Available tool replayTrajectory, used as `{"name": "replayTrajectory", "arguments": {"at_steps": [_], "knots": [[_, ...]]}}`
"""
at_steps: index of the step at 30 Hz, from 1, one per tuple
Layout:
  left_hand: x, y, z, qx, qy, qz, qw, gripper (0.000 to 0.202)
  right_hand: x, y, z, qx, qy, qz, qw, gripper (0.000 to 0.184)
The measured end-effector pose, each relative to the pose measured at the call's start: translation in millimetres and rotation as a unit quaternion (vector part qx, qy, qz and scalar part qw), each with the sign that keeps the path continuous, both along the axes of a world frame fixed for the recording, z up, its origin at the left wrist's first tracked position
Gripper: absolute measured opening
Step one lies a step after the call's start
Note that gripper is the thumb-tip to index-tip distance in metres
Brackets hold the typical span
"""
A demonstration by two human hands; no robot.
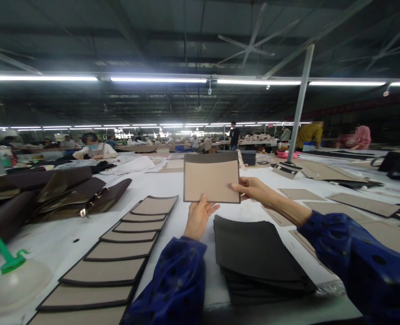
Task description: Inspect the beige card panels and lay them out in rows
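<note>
At mid-frame is a panel (211,183), beige, dark-edged, with a broader dark band along its top. The left hand (200,217) pinches its lower edge, thumb in front; the right hand (252,188) grips its lower right side. Upper right, a red banner (362,106) is too dim to read.

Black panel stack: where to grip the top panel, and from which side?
Likely by its left edge, coming from the left, pinched from above and below. The top panel is a thin sheet lying on the stack, and white table shows beside that edge.
</note>
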State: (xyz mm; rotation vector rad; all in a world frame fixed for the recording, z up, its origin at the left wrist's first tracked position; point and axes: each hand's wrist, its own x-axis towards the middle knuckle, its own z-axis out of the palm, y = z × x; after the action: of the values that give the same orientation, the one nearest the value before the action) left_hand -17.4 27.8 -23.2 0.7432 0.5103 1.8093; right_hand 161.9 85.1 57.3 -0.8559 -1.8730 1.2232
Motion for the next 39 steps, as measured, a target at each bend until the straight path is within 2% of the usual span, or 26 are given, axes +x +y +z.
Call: {"name": "replayTrajectory", "arguments": {"at_steps": [2, 6, 8, 12, 17, 20, 23, 24, 26, 28, 31, 33, 35, 37, 39], "knots": [[1, -1, 1.1, 0.004, 0.011, -0.019, 1.000, 0.027, 1, 5, -4.0, -0.025, 0.026, 0.011, 0.999, 0.030], [-3, -3, 4.9, 0.015, -0.029, -0.074, 0.997, 0.053, 7, 13, -7.4, -0.068, 0.073, -0.003, 0.995, 0.028], [-6, -4, 6.1, 0.016, -0.038, -0.053, 0.998, 0.050, 11, 14, -9.1, -0.081, 0.071, -0.003, 0.994, 0.028], [-8, -4, 5.8, 0.005, -0.020, 0.002, 1.000, 0.029, 15, 15, -13.0, -0.077, 0.060, -0.009, 0.995, 0.029], [-6, -2, 3.2, 0.010, -0.016, 0.017, 1.000, 0.020, 15, 20, -16.8, -0.046, 0.042, -0.008, 0.998, 0.039], [-6, 2, 0.3, 0.008, -0.025, 0.035, 0.999, 0.019, 14, 16, -17.6, 0.021, 0.019, -0.033, 0.999, 0.050], [-7, 4, -1.9, -0.006, -0.054, 0.052, 0.997, 0.021, 11, 8, -16.0, 0.095, 0.013, -0.045, 0.994, 0.081], [-8, 4, -2.2, -0.004, -0.064, 0.056, 0.996, 0.023, 9, 7, -14.5, 0.096, 0.012, -0.037, 0.995, 0.085], [-12, 4, -2.3, 0.019, -0.073, 0.058, 0.995, 0.029, 2, 11, -9.2, 0.058, 0.007, -0.023, 0.998, 0.078], [-17, 5, -3.5, 0.026, -0.054, 0.069, 0.996, 0.045, -14, 21, -1.1, -0.002, 0.015, -0.033, 0.999, 0.057], [-23, 10, -11.6, -0.084, 0.073, 0.144, 0.983, 0.060, -56, 36, 12.7, -0.080, 0.059, -0.055, 0.994, 0.036], [-24, 16, -20.8, -0.163, 0.160, 0.188, 0.955, 0.052, -94, 41, 18.8, -0.114, 0.071, -0.047, 0.990, 0.029], [-22, 22, -30.4, -0.203, 0.228, 0.210, 0.929, 0.035, -136, 41, 19.1, -0.128, 0.064, -0.036, 0.989, 0.027], [-20, 26, -37.3, -0.227, 0.308, 0.237, 0.893, 0.019, -177, 37, 12.8, -0.142, 0.053, -0.022, 0.988, 0.020], [-19, 26, -40.1, -0.243, 0.387, 0.258, 0.851, 0.013, -214, 32, 1.4, -0.155, 0.042, -0.011, 0.987, 0.013]]}}
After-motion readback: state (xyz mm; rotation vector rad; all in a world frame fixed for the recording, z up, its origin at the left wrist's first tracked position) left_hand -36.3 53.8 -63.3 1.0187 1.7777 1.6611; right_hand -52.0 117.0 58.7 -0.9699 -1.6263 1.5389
